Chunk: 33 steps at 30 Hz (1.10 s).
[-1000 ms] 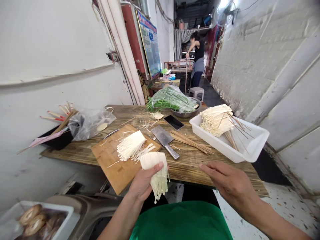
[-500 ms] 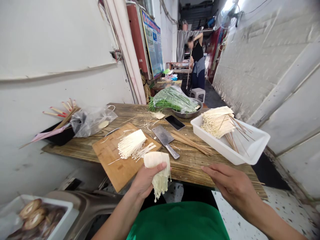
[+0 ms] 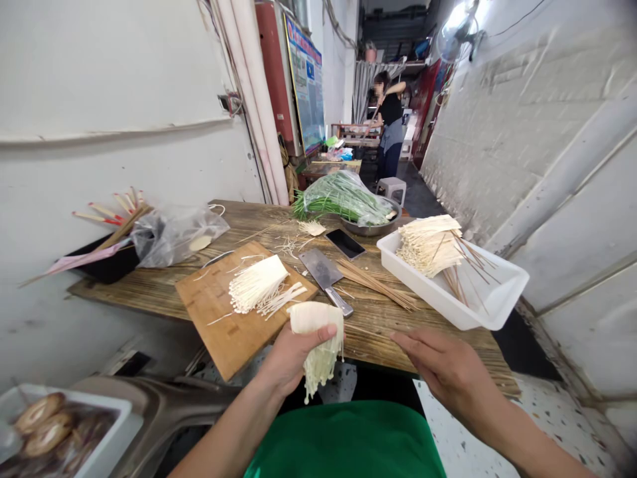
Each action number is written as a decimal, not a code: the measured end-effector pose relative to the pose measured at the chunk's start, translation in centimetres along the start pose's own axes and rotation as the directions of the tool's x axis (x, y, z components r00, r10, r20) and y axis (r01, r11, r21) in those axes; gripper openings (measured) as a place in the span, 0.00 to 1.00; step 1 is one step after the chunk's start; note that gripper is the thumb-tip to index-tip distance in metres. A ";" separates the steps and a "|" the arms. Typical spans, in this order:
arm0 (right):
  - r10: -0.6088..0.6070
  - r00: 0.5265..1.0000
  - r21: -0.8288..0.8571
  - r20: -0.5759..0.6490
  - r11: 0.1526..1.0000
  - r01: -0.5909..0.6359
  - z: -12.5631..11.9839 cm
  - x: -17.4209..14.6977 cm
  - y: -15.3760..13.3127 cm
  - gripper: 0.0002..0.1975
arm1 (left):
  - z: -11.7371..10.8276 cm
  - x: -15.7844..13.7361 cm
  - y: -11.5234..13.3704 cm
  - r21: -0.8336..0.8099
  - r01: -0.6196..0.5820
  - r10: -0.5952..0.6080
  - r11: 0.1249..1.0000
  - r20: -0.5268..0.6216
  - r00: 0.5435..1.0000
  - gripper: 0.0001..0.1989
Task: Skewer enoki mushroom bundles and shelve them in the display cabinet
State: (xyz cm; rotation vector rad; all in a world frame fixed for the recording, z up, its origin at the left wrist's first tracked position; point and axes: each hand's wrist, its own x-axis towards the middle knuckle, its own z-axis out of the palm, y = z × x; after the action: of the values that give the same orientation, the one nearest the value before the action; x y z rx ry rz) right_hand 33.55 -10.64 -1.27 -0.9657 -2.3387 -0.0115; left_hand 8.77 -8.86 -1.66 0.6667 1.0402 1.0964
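In the head view, my left hand is closed around a flat bunch of enoki mushrooms, its caps hanging down. My right hand pinches a thin bamboo skewer, which points left toward that bunch. Whether its tip has entered the mushrooms is hard to see. Behind my left hand, more enoki lies on a wooden cutting board. A cleaver rests beside the board, and loose bamboo skewers lie to its right.
A white tray with skewered enoki stands at the right. Bagged green chives fill a metal bowl at the back, near a phone. A black box is far left. A person stands in the background.
My right hand has moved slightly left with the skewer, closer to the enoki bunch. My left hand keeps its grip. The background person has lowered an arm and leans. The view has shifted slightly.
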 end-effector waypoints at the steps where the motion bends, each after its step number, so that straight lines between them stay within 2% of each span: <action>1: -0.003 1.000 0.011 0.021 1.000 0.003 0.1 0.0 -0.1 0.17 | 0.1 0.0 -0.1 0.001 0.005 -0.005 1.000 0.009 1.000 0.17; 5: 0.006 0.998 0.009 0.063 1.000 -0.006 0.1 0.1 -0.4 0.19 | 0.4 -0.2 -0.3 -0.034 0.027 -0.026 0.999 0.035 0.999 0.19; 10: -0.011 0.999 -0.013 0.045 1.000 0.012 -0.2 0.1 -0.4 0.19 | 0.7 -0.4 0.0 -0.051 0.016 -0.015 0.999 0.031 0.999 0.22; 19: 0.002 1.000 0.000 0.013 1.000 -0.002 -0.6 0.4 -0.4 0.17 | 0.6 -0.6 0.3 0.021 0.011 -0.012 1.000 0.045 0.999 0.23; 33: -0.004 0.999 0.050 0.035 0.999 0.002 -0.5 0.5 -0.2 0.18 | 0.8 -0.5 0.3 0.012 -0.012 0.011 1.000 0.086 0.996 0.17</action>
State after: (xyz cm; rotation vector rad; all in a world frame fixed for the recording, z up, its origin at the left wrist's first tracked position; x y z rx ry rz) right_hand 33.44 -10.60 -0.52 -0.9452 -2.3607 0.0623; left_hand 9.31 -9.21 -0.88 0.7241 0.9712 1.0628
